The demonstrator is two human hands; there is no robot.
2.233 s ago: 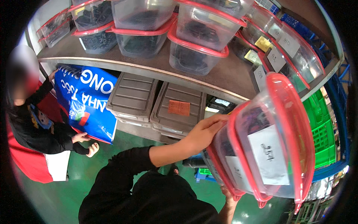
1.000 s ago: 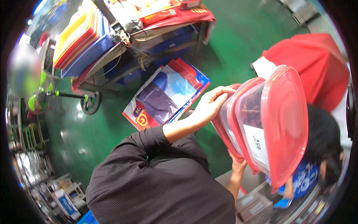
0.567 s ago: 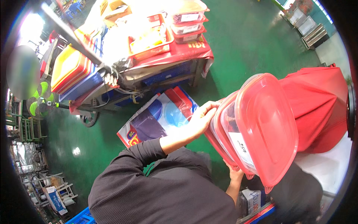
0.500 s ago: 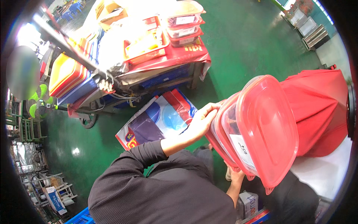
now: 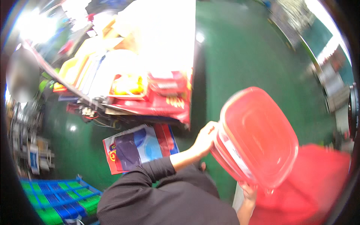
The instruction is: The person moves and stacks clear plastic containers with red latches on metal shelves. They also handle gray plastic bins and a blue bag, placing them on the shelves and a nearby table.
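A stack of clear food containers with translucent red lids [image 5: 262,131] is held up in front of me, tilted so that the top lid faces up. Its white labels are smeared by motion. My left hand [image 5: 205,138] grips the stack's left edge, the fingers partly hidden behind it. Around the near lower corner, my right hand [image 5: 249,190] is closed from beneath. Beyond them, a smaller stack of red-lidded containers [image 5: 168,83] stands at the corner of a table covered in red plastic [image 5: 157,108]. Beside that stack sits an orange tray with yellow contents [image 5: 127,85].
A large printed package [image 5: 138,146] lies on the green floor [image 5: 232,45] below the table. Red cloth [image 5: 307,180] covers something at my right. A blue and green crate [image 5: 56,202] stands at lower left. Stacked trays [image 5: 84,73] fill the table's left side.
My view has swung, so the table and package sit further left. The held stack has tipped, showing more of its top lid. Both hands keep their grip. The crate shows more fully.
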